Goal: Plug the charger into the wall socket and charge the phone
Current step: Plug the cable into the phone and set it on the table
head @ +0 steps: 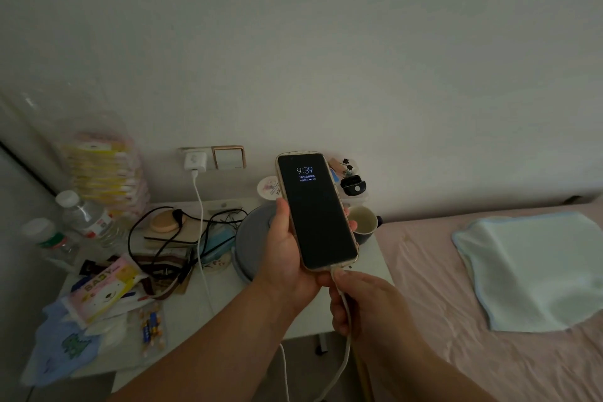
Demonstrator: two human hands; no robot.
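Note:
The white charger (195,161) sits plugged in the wall socket (191,151) above the bedside table. Its white cable (201,232) hangs down over the table, loops below the edge and comes up to the phone. My left hand (283,246) holds the phone (316,210) upright over the table; its dark screen shows 9:39. My right hand (357,300) pinches the cable's plug end at the phone's bottom edge, where the connector meets the port.
The white bedside table (195,310) is crowded: two water bottles (86,219), a tissue pack (104,289), black cords, a grey round lid (249,238), a mug (365,222). A gold-framed switch (228,157) is beside the socket. A bed with pink sheet (456,320) and pale towel lies right.

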